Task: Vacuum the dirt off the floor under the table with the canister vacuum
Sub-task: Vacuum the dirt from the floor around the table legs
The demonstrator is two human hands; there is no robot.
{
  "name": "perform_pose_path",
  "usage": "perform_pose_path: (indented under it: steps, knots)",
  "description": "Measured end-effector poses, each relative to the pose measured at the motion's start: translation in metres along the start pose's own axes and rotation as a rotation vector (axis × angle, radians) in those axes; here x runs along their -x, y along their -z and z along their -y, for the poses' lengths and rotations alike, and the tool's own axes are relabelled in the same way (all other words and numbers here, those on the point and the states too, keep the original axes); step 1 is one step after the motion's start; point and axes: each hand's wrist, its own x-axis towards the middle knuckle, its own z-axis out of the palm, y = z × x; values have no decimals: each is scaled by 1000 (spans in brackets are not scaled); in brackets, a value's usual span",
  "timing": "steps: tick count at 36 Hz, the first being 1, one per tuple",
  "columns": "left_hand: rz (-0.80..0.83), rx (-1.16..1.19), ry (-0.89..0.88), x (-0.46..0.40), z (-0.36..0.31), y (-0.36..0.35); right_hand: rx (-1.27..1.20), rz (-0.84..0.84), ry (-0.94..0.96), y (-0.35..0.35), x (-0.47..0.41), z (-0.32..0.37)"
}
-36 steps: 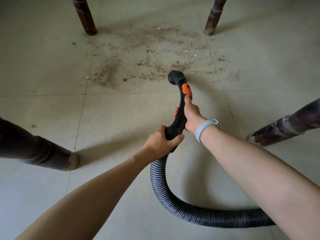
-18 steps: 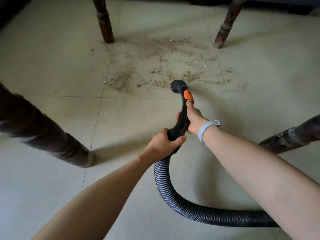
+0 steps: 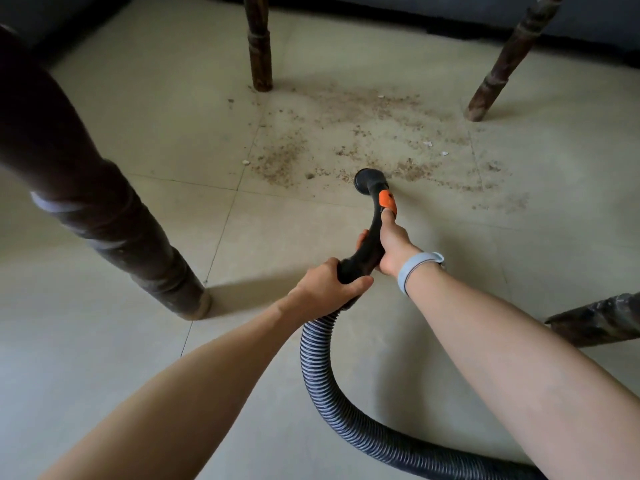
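Brown dirt (image 3: pixel 367 140) with a few white crumbs lies scattered over the pale tiled floor between the far table legs. A black curved vacuum handle (image 3: pixel 370 233) with an orange button (image 3: pixel 387 199) ends in a round nozzle mouth (image 3: pixel 366 180) at the near edge of the dirt. My right hand (image 3: pixel 393 245) grips the handle's upper part, thumb stretched toward the orange button. My left hand (image 3: pixel 329 289) grips the handle's base where the ribbed grey-black hose (image 3: pixel 332 403) joins. The hose loops down and off to the lower right. The canister is out of view.
Dark wooden table legs stand around: a thick one near left (image 3: pixel 104 216), one far middle (image 3: pixel 259 46), one far right (image 3: pixel 498 67), one at the right edge (image 3: pixel 595 320). A dark wall base (image 3: pixel 398 19) runs along the back. A grey band (image 3: pixel 415 268) circles my right wrist.
The view has tilted up and shifted, so the table legs and dirt sit lower and more to the right in frame. The nozzle stays at the dirt's near edge; both grips are unchanged.
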Motion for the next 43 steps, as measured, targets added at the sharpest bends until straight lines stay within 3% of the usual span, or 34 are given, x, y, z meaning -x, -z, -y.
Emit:
perform_pose_path:
  steps: [43]
  knots:
    - [-137,25,77,28,0,25,12,307,-62,-40,-5,-10]
